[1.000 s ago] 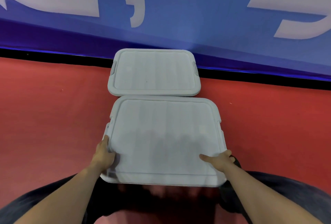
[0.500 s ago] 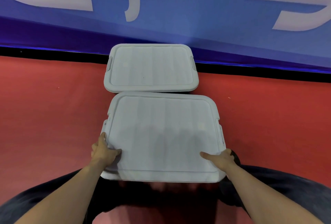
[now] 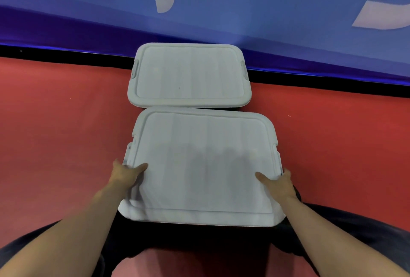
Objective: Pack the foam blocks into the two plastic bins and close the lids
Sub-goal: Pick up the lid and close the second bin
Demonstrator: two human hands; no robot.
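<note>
Two plastic bins with white lids stand on the red floor, one behind the other. The far bin's lid [image 3: 189, 76] lies flat with grey latches at both ends. The near lid [image 3: 204, 161] covers the near bin right in front of me. My left hand [image 3: 125, 173] grips the lid's left edge, thumb on top, fingers curled over the side. My right hand [image 3: 278, 184] grips the right edge the same way. No foam blocks are visible; the bins' insides are hidden.
A blue wall banner [image 3: 244, 10] with white lettering rises behind the far bin, above a black strip. Red floor [image 3: 55, 132] stretches to both sides. My dark-clothed knees [image 3: 355, 228] frame the near bin at the bottom.
My left thumb has slid further onto the lid's top, and the near lid has settled slightly. My right hand stays at the right edge.
</note>
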